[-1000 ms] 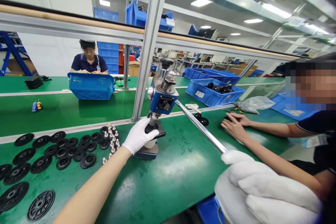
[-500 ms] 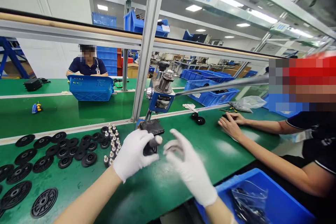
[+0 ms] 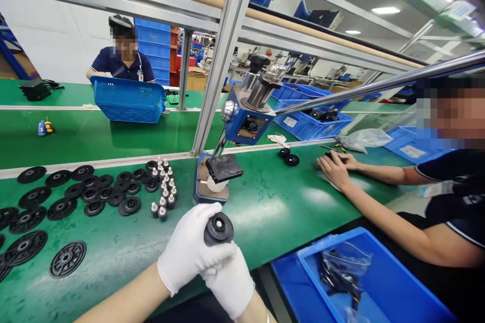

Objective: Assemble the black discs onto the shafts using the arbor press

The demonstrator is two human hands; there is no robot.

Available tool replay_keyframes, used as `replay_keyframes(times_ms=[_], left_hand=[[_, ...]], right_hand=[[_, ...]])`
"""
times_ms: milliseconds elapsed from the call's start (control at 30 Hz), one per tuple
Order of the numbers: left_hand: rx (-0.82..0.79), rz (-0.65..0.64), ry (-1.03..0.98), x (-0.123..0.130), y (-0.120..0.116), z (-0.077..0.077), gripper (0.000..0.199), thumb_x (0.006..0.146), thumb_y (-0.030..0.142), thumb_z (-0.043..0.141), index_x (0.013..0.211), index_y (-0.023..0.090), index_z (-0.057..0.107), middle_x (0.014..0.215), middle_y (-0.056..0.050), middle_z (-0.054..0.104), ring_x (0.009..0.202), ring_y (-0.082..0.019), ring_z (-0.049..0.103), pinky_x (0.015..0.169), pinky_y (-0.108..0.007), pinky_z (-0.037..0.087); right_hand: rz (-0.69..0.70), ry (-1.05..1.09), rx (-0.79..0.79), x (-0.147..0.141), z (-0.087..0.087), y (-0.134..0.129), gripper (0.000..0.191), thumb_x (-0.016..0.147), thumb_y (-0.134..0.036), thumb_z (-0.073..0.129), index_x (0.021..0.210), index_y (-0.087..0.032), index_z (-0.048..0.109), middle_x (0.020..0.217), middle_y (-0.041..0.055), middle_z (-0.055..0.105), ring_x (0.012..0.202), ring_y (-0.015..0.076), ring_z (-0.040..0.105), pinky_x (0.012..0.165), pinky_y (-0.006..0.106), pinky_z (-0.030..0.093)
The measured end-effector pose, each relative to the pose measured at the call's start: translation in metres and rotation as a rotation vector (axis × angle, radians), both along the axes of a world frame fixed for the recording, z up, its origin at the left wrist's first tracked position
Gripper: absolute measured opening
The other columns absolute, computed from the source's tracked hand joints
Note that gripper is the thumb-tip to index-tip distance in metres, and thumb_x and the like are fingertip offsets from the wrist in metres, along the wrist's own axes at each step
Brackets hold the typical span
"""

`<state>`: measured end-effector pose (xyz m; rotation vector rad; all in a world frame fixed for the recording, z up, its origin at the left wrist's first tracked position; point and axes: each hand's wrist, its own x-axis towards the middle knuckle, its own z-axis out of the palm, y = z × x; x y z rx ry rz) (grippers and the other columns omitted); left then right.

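Note:
My left hand (image 3: 193,247), in a white glove, is wrapped round a round black part (image 3: 219,228) with a metal centre that faces up. Beneath it my right hand (image 3: 230,277), also gloved, is closed against the same part and the left fingers; its fingertips are partly hidden. Just beyond both hands stands a blue hand press (image 3: 248,116), with a black block (image 3: 224,167) over its base (image 3: 202,189). Left of the press, several black parts with white tips (image 3: 163,186) stand upright. Black discs and wheels (image 3: 68,258) of different sizes lie further left on the green table (image 3: 113,262).
A blue bin (image 3: 401,272) with bagged black parts is at the lower right. The press's long lever (image 3: 364,81) reaches right. A person's hands (image 3: 335,169) work at the right side. Two black wheels (image 3: 291,160) lie beyond the press. Another person sits behind a blue basket (image 3: 129,103).
My hands have come together, lower and nearer to me. The round part has turned, its metal centre now facing up, and the right hand has closed in beneath it. The view has tilted down.

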<state>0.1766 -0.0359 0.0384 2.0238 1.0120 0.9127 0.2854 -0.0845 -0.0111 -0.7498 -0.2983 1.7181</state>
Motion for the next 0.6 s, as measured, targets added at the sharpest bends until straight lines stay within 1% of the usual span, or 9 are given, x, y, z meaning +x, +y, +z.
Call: replay_keyframes(times_ms=[67,167,233,300,367,400,433,500,600], left_hand=[[-0.013,0.002,-0.006,0.001,0.0,0.001,0.064,0.06,0.033,0.08,0.119,0.024,0.057,0.124,-0.009,0.061,0.114,-0.031,0.058,0.101,-0.047,0.047],[-0.005,0.003,-0.009,0.0,-0.001,0.0,0.063,0.06,0.035,0.08,0.118,0.024,0.058,0.124,-0.009,0.062,0.115,-0.031,0.058,0.101,-0.047,0.047],[-0.005,0.008,0.0,-0.002,-0.001,0.0,0.062,0.06,0.035,0.08,0.118,0.023,0.058,0.124,-0.009,0.062,0.115,-0.031,0.058,0.102,-0.048,0.046],[-0.009,0.01,0.013,-0.003,-0.001,0.0,0.061,0.061,0.034,0.079,0.117,0.023,0.059,0.125,-0.01,0.062,0.116,-0.031,0.057,0.103,-0.048,0.046],[-0.016,0.009,0.028,-0.004,0.0,0.001,0.06,0.063,0.035,0.078,0.118,0.022,0.059,0.126,-0.01,0.061,0.117,-0.031,0.056,0.104,-0.047,0.045],[-0.024,0.007,0.038,-0.005,0.0,0.002,0.06,0.063,0.035,0.078,0.119,0.022,0.059,0.127,-0.01,0.06,0.118,-0.03,0.056,0.104,-0.047,0.045],[-0.035,0.003,0.048,-0.005,0.001,0.002,0.062,0.064,0.036,0.078,0.12,0.021,0.058,0.128,-0.01,0.06,0.119,-0.03,0.056,0.104,-0.047,0.044],[-0.061,-0.007,0.072,-0.004,0.003,0.002,0.064,0.065,0.037,0.077,0.123,0.02,0.057,0.13,-0.011,0.059,0.12,-0.03,0.054,0.105,-0.047,0.044],[-0.071,-0.02,0.089,-0.004,0.004,0.0,0.065,0.069,0.039,0.075,0.127,0.019,0.054,0.133,-0.011,0.056,0.124,-0.03,0.052,0.107,-0.047,0.042]], right_hand=[[-0.015,0.061,-0.042,-0.003,0.0,-0.002,0.019,0.079,-0.038,0.062,0.089,-0.022,0.068,0.089,0.0033,0.07,0.068,0.0144,0.061,0.048,0.021,0.044],[-0.026,0.164,-0.118,-0.006,0.008,-0.003,0.014,0.078,-0.032,0.064,0.086,-0.02,0.067,0.074,0.0007,0.067,0.054,0.0105,0.054,0.043,0.018,0.038],[-0.008,0.23,-0.164,-0.008,0.014,-0.002,0.012,0.078,-0.03,0.066,0.079,-0.019,0.065,0.068,-0.0008,0.065,0.045,0.0074,0.047,0.04,0.017,0.034],[0.013,0.272,-0.18,-0.009,0.017,0.0,0.017,0.078,-0.031,0.067,0.068,-0.017,0.061,0.065,-0.0011,0.063,0.04,0.0057,0.043,0.037,0.016,0.03],[0.031,0.302,-0.168,-0.01,0.014,0.001,0.027,0.077,-0.032,0.068,0.059,-0.017,0.055,0.063,-0.0009,0.062,0.04,0.0053,0.042,0.036,0.016,0.028],[0.04,0.314,-0.162,-0.009,0.012,0.002,0.029,0.076,-0.032,0.069,0.057,-0.017,0.054,0.062,-0.001,0.062,0.039,0.0052,0.042,0.036,0.016,0.028],[0.049,0.322,-0.162,-0.007,0.008,0.004,0.029,0.075,-0.033,0.071,0.059,-0.016,0.055,0.062,-0.0013,0.062,0.039,0.0051,0.042,0.036,0.016,0.028],[0.056,0.316,-0.171,-0.003,0.001,0.006,0.024,0.075,-0.037,0.072,0.069,-0.016,0.061,0.061,-0.0023,0.061,0.038,0.0053,0.042,0.036,0.016,0.027],[0.033,0.266,-0.179,0.003,-0.006,0.007,0.026,0.077,-0.041,0.072,0.084,-0.017,0.064,0.057,-0.0043,0.059,0.039,0.0073,0.044,0.036,0.017,0.029]])
